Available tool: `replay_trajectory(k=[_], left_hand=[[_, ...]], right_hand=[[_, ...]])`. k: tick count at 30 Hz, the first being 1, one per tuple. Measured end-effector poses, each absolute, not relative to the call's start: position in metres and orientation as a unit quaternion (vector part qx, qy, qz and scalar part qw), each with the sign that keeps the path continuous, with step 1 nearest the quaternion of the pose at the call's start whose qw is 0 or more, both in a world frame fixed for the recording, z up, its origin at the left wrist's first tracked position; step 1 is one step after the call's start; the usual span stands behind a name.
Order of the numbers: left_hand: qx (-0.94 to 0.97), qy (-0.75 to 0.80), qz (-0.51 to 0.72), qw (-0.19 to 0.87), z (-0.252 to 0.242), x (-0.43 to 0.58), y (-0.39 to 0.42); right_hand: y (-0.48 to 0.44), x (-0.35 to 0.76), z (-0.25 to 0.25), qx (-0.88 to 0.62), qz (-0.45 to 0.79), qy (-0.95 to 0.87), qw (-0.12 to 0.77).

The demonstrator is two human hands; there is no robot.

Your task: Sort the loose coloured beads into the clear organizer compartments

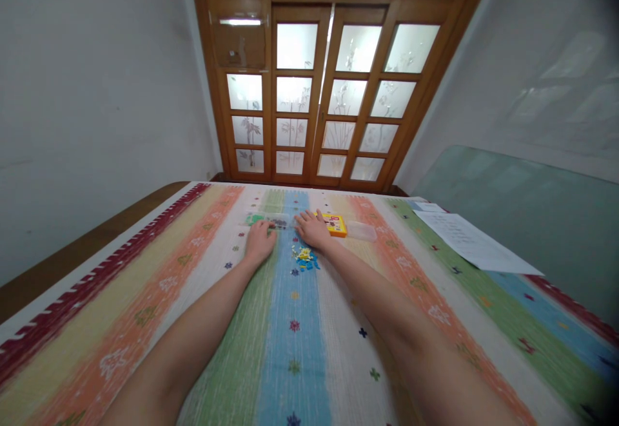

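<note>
got striped tablecloth spread out. got white paper on it, far right. got clear tray toward far edge, with green and dark bits inside. got right hand at tray's right end, spread wide, apparently gripping nothing. got left hand at tray's near side, half curled; can't tell if holding anything. got yellow box just beside right hand. got small yellow and blue pieces heaped nearer.

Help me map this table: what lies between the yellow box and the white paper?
In the head view: a clear plastic piece beside the yellow box, then striped tablecloth until the paper.
</note>
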State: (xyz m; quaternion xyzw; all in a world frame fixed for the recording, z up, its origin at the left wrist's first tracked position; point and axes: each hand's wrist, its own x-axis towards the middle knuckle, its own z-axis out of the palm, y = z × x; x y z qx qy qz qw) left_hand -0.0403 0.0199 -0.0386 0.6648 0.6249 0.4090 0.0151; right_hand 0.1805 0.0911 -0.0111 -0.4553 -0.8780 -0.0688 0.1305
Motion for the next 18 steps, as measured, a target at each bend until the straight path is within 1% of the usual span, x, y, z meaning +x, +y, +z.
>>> replay_trajectory(k=[3, 5, 8, 14, 18], left_hand=[[0.647, 0.631, 0.428, 0.020, -0.040, -0.042, 0.022], [0.633, 0.633, 0.445, 0.022, -0.040, -0.044, 0.023], [0.616, 0.636, 0.464, 0.025, -0.040, -0.048, 0.024], [0.591, 0.650, 0.476, 0.045, -0.040, -0.054, 0.027], [0.587, 0.645, 0.486, 0.054, -0.040, -0.052, 0.027]], right_hand=[[0.094, 0.174, -0.012, -0.437, -0.069, -0.875, 0.196], [0.096, 0.163, -0.011, -0.411, -0.062, -0.884, 0.213], [0.098, 0.140, -0.010, -0.384, -0.048, -0.901, 0.196], [0.098, 0.107, -0.009, -0.390, -0.062, -0.905, 0.158], [0.092, 0.114, -0.003, -0.361, -0.072, -0.914, 0.172]])
